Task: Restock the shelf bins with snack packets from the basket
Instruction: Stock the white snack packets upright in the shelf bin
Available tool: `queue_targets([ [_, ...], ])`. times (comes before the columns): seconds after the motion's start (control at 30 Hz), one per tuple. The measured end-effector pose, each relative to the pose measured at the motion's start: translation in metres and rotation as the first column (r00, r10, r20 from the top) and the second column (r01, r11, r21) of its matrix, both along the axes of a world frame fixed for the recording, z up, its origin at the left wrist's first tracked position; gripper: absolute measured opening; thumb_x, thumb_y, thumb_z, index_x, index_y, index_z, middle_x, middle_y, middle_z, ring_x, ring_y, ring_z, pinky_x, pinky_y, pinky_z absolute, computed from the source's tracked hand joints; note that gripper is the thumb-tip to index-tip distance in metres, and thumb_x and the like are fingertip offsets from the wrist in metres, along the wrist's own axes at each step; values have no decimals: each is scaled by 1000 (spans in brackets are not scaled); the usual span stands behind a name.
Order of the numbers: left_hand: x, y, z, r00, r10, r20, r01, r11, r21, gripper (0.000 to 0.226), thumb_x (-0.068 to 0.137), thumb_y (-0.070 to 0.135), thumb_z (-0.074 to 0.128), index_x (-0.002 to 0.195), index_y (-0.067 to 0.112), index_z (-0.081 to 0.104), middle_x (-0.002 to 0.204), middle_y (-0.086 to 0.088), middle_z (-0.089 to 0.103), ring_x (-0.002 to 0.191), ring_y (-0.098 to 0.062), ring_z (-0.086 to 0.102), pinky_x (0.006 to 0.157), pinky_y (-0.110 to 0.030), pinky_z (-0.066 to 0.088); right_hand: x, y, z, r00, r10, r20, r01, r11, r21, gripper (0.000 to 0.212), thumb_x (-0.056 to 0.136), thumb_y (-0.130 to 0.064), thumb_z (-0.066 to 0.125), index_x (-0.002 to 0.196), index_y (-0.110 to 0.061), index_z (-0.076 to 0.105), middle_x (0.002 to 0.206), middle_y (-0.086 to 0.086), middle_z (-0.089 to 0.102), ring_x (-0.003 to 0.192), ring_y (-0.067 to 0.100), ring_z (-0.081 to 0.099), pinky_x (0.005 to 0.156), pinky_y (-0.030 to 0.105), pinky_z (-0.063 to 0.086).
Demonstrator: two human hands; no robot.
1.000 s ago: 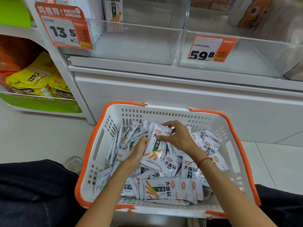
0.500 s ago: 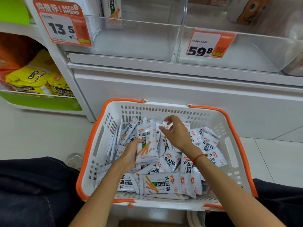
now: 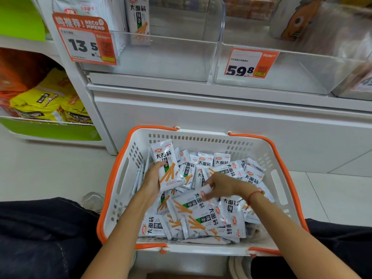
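Only the head view here, so: the basket point(image 3: 112, 190) sat low in the middle of the frame, packed with white snack packets point(image 3: 205, 216). The left hand point(image 3: 152, 182) gripped one packet point(image 3: 168, 166) upright, left of centre. The right hand point(image 3: 220, 186) had its fingers curled onto another packet point(image 3: 196, 199) lying on the pile, though motion blur kept me from telling how firm that pinch was. The target bin point(image 3: 165, 57), upper left by the 13.5 price tag point(image 3: 86, 40), held a few matching packets point(image 3: 138, 17) at its back. Risk as I saw it: glossy wrappers slide, so a loose pinch could've dropped one outside the basket. The neighbouring bin point(image 3: 281, 73) with the 59.8 tag point(image 3: 250, 63) sat right beside the target, so misplacing looked easy too.
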State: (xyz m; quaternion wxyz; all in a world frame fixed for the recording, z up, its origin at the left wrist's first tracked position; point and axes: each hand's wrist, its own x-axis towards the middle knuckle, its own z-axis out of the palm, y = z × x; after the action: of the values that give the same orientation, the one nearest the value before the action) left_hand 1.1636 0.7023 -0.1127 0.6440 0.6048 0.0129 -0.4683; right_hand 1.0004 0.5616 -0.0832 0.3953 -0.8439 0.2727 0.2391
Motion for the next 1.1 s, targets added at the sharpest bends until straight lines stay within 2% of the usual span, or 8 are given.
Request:
queue_targets([
  [0.13, 3, 2, -4, 992, -59, 112, 55, 998, 38, 30, 97, 22, 45, 125, 15, 51, 98, -9, 65, 82, -24, 63, 74, -38, 52, 7, -18, 51, 997, 57, 51, -62, 993, 103, 11, 85, -20, 70, 75, -22, 65, 59, -15, 62, 46, -6, 51, 53, 6, 36],
  [0.3, -6, -1, 5, 907, -317, 278, 277, 945, 174, 58, 93, 38, 44, 146, 19, 28, 151, -4, 33, 135, -25, 35, 112, -47, 28, 19, -17, 87, 984, 180, 8, -180, 974, 137, 11, 88, -22, 66, 79, -16, 69, 61, -16, 62, 52, -7, 51, 59, 11, 41],
  [0.47, -22, -11, 14, 867, -436, 243, 391, 896, 213, 63, 91, 42, 41, 145, 13, 28, 153, -4, 27, 139, -22, 28, 113, -40, 24, 34, -13, 58, 941, -160, 297, 165, 986, 9, 21, 84, -23, 70, 93, -4, 69, 80, 4, 68, 63, 7, 59, 56, 17, 48],
  [0.67, -29, -19, 11, 933, -342, 111, 321, 931, 172, 39, 87, 44, 40, 99, 9, 52, 113, -13, 56, 112, -28, 50, 97, -38, 40, 39, -6, 19, 774, -361, 521, 476, 873, -103, 23, 70, -31, 83, 79, -17, 67, 75, -5, 65, 64, 3, 53, 55, 10, 38],
  [0.77, -30, -22, -4, 938, -343, 55, 333, 933, 138, 60, 61, 60, 54, 104, 19, 61, 136, -19, 49, 128, -38, 43, 110, -54, 31, 45, 0, 12, 727, -378, 573, 501, 863, -67, 24, 69, -30, 84, 82, -17, 69, 78, -3, 68, 63, 8, 58, 60, 23, 47],
  [0.9, -36, -19, 18, 947, -316, 59, 306, 942, 140, 41, 84, 44, 52, 116, 17, 53, 132, 0, 42, 124, -17, 39, 101, -35, 29, 49, 7, 5, 647, -448, 617, 607, 792, -61, 44, 67, -39, 83, 101, -19, 65, 83, -1, 62, 67, 13, 56, 61, 29, 46],
  [1.0, -32, -24, 17, 969, -239, 68, 231, 967, 107, 60, 66, 56, 56, 114, 20, 53, 135, -8, 46, 127, -27, 42, 107, -43, 32, 49, 8, 9, 617, -676, 402, 660, 723, 203, 73, 74, -45, 76, 133, -19, 43, 116, 4, 52, 100, 19, 55, 81, 29, 46],
  [1.1, -25, -26, 12, 992, -118, 46, 114, 991, 74, 73, 56, 56, 58, 116, 15, 56, 128, -19, 55, 115, -35, 54, 102, -54, 41, 43, 4, 16, 750, -662, 2, 548, 623, 558, 62, 87, -44, 61, 139, -18, 40, 132, -1, 46, 128, 24, 41, 104, 40, 39],
])
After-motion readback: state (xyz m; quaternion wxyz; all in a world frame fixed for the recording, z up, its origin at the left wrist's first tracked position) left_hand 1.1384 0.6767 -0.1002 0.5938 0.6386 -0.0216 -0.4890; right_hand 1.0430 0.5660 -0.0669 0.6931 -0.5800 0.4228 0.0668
